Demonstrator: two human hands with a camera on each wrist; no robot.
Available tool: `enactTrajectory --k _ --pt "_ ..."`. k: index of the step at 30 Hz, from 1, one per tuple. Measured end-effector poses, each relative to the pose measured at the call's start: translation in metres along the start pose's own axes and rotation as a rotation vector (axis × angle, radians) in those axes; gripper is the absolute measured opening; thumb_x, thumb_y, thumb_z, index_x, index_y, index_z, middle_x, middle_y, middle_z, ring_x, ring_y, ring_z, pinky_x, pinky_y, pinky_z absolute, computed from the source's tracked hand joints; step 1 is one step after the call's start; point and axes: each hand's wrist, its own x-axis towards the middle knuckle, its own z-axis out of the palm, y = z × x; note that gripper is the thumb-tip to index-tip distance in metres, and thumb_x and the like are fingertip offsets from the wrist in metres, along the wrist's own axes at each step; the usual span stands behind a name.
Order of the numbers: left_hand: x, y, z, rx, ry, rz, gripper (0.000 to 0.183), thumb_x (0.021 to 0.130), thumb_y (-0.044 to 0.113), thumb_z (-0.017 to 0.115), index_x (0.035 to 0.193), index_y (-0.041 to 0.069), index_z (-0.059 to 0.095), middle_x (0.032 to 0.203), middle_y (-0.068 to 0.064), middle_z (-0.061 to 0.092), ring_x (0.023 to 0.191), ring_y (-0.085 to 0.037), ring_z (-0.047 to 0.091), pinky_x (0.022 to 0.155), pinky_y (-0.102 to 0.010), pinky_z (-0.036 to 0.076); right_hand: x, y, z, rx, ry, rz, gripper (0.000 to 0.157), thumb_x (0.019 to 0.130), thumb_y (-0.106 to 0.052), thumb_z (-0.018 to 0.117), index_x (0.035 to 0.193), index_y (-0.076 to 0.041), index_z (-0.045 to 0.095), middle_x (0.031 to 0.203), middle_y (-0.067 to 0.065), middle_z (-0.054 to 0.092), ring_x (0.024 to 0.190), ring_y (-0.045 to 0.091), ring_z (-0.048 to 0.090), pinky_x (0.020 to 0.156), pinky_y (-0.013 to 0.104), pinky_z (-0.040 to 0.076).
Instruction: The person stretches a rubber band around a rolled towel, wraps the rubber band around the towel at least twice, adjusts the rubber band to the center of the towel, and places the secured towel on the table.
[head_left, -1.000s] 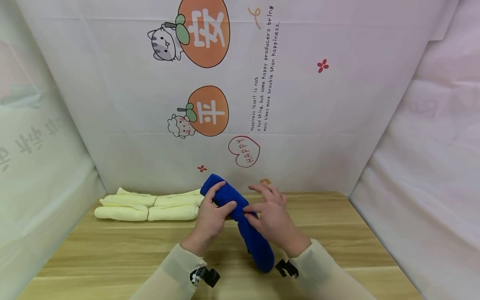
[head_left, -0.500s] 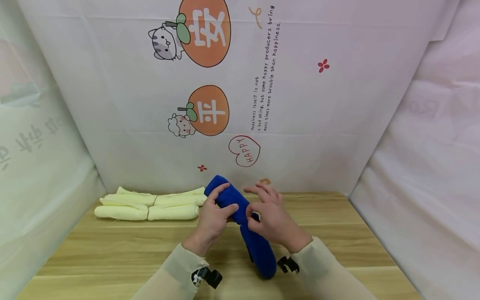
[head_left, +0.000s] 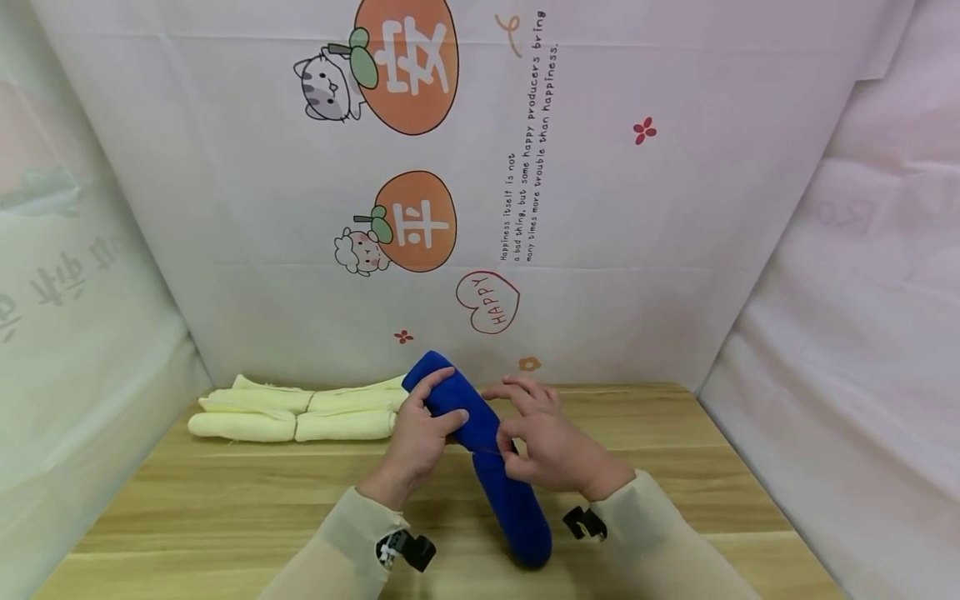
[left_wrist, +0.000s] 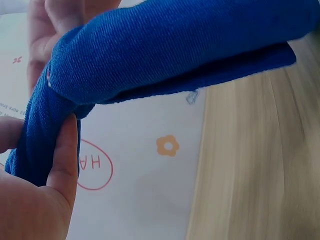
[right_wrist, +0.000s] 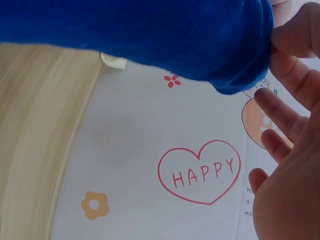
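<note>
A rolled blue towel (head_left: 513, 517) slants over the table, pinched in at its middle and bent there in the left wrist view. My left hand (head_left: 416, 442) grips its upper half, thumb on the near side and fingers round the far side. At the narrow waist, a thin brownish rubber band (head_left: 487, 452) runs across toward my right hand (head_left: 551, 442). The right thumb and index finger pinch at the band beside the towel, while the other fingers stretch outward. In the right wrist view these fingertips meet the edge of the blue towel (right_wrist: 150, 40). Much of the band is hidden.
Several pale yellow rolled towels (head_left: 247, 427), tied at the middle, lie stacked at the back left of the wooden table (head_left: 225, 517). A printed white cloth (head_left: 600, 250) rises behind, and white cloth walls stand on both sides.
My right hand has shifted slightly down and to the right, its thumb and index finger staying close to the towel's waist. The towel's lower end has dropped a little; the left hand keeps its grip.
</note>
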Motion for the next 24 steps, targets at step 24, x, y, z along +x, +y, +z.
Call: enactTrajectory --k 24 --pt "0.006 0.002 -0.013 -0.201 0.131 -0.020 0.067 0.095 -0.009 0.059 0.151 0.020 0.038 0.159 -0.017 0.011 0.133 -0.039 0.036 0.081 -0.041 0.055 -0.012 -0.005 0.013 0.056 -0.077 0.479 0.025 0.084 -0.039 0.080 0.094 -0.018 0.071 0.134 0.009 0.056 0.127 0.037 0.044 0.101 0.063 0.028"
